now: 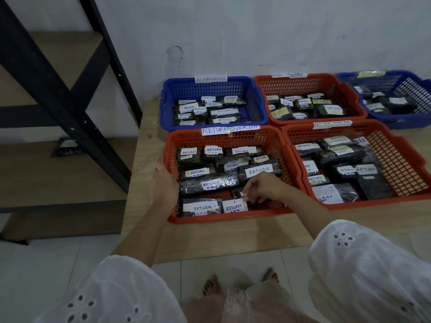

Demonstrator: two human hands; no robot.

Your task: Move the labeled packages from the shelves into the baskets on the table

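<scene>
On the table (221,238): five baskets stood in two rows, every one holding labeled packages; the task was judged mostly done.
Shelves (70,173): one dark shelf package (65,149) lay on a board, well apart from the baskets; it was judged to be left to move.
Near-left basket (229,217): orange, tagged "RETURN OVERDUE", packed almost wall to wall.
Current package (236,191): it lay in the front part of the near-left basket, mostly hidden under the right hand.
Right hand (263,187): the fingers were curled to a narrow pinch on a small white label tab at the current package.
Left hand (164,180): the fingers were fairly straight, pressed against the basket's outer left wall, enclosing nothing.
Package appearance: dark contents in glossy clear wrap; white or yellowish labels handwritten "RETURN", most with a date beneath.
</scene>
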